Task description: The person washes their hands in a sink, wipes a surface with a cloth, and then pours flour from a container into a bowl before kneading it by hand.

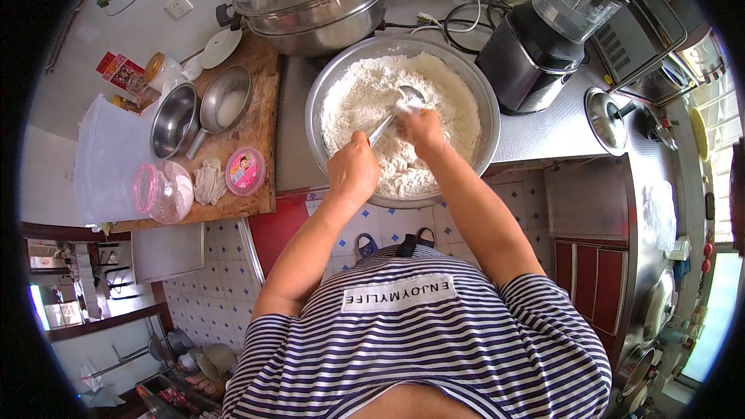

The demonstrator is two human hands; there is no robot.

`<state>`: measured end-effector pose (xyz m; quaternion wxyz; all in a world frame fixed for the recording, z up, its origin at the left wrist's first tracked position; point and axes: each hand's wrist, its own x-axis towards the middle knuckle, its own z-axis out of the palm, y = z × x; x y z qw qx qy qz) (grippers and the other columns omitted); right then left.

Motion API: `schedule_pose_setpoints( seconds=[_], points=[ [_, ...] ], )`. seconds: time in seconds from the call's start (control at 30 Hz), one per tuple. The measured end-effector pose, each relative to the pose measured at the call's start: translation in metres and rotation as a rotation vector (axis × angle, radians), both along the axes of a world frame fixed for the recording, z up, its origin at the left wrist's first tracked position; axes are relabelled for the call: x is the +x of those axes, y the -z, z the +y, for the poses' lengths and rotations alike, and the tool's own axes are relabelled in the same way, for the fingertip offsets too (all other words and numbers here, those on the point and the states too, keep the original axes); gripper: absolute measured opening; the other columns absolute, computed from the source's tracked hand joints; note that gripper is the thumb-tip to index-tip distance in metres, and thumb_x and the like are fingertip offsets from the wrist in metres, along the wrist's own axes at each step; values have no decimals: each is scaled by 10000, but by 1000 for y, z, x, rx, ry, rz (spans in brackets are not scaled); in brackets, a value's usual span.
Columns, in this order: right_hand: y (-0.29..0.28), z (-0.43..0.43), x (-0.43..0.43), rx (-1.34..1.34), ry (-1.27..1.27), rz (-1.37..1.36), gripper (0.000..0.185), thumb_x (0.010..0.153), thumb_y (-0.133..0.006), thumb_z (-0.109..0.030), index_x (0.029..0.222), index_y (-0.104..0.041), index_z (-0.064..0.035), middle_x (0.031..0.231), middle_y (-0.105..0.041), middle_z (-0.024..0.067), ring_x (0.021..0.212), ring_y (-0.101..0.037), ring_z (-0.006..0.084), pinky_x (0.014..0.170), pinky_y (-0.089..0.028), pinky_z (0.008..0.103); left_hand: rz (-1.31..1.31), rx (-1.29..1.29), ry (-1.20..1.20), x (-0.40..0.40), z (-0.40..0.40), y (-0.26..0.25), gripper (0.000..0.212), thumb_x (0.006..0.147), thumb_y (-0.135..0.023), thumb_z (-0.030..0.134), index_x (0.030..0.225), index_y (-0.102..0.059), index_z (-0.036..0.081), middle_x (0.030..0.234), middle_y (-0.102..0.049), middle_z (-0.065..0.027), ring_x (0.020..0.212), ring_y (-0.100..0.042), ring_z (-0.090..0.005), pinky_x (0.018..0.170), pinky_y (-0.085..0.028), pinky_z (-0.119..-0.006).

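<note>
A large metal basin (pixel 490 122) stands in front of me, holding a broad mass of white flour (pixel 355 105), partly clumped near the front. My left hand (pixel 354 167) is closed around the handle of a metal spoon (pixel 381 128) at the basin's near left. The spoon slants up and right, its bowl lying over the flour. Just beside the spoon's bowl is my right hand (pixel 424 131), blurred and low over the flour. Its fingertips are smeared in the picture, so whether they grip the spoon or only touch it is unclear.
Behind the basin sits a lidded steel pot (pixel 320 6); a black blender (pixel 529 58) stands right. On the wooden board (pixel 265 128) at left are a saucepan (pixel 227 99), steel bowl (pixel 174 121), pink-rimmed jar (pixel 166 192), cloth (pixel 209 181) and pink lid (pixel 245 171). A pot lid (pixel 605 119) lies right.
</note>
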<state>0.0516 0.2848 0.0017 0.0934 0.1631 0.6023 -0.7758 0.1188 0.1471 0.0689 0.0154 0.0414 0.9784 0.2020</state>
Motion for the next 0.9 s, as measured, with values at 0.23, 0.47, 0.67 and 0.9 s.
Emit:
schedule_pose_setpoints(
  seconds=[0.23, 0.47, 0.67, 0.9],
  points=[
    [-13, 6, -3, 104, 76, -61, 153, 772, -614, -102, 728, -599, 44, 642, -577, 75, 496, -494, 140, 456, -400, 266, 50, -3, 9, 1, -9, 9, 110, 803, -462, 71, 840, -467, -32, 668, -581, -242, 661, -586, -397, 585, -446, -469],
    [1, 39, 5, 386, 17, -141, 227, 801, -601, -194, 812, -598, 33, 688, -603, 150, 585, -588, 235, 488, -442, 349, 136, -49, 61, 23, -30, 2, 125, 826, -496, 122, 815, -458, 3, 628, -573, -205, 586, -576, -376, 524, -436, -465],
    [-6, 11, 12, 1001, 190, 715, 305, 810, -563, -233, 859, -580, 67, 745, -593, 241, 734, -580, 378, 692, -447, 406, 223, -69, 104, 29, -31, -6, 177, 817, -555, 178, 800, -455, 32, 583, -566, -164, 540, -571, -352, 481, -430, -451],
    [-9, 16, -27, 806, -55, 103, 405, 850, -473, -322, 939, -566, 62, 872, -604, 251, 846, -587, 374, 772, -449, 420, 271, -41, 123, 37, -31, -2, 177, 789, -594, 156, 765, -457, 47, 575, -561, -155, 520, -567, -340, 451, -425, -428]
  ],
)
